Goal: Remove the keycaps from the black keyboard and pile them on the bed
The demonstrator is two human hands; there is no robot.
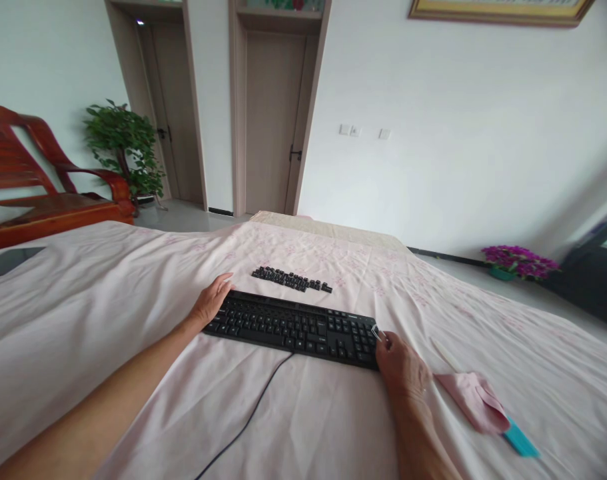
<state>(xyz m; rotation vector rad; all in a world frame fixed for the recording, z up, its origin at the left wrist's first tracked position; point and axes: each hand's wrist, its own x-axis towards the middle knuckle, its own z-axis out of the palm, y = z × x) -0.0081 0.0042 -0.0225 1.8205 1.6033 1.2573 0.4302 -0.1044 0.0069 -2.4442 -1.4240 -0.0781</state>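
A black keyboard (303,328) lies on the pink sheet, its rows facing me and its cable (248,420) running towards me. The top strip of the board looks bare of caps. At its left end my left hand (214,301) grips the edge, fingers partly hidden behind the corner. My right hand (400,363) rests against the right end, closed on a thin metal wire keycap puller (378,333) whose loop sticks out over the number keys. Just beyond the keyboard, several loose black keycaps (288,278) sit in rows on the sheet.
A folded pink cloth (476,400) lies right of my right hand, with a turquoise piece (522,438) showing from under it. A dark flat object (10,261) is at the far left of the sheet (133,293). Beyond stand a wooden bench (58,173) and potted plants.
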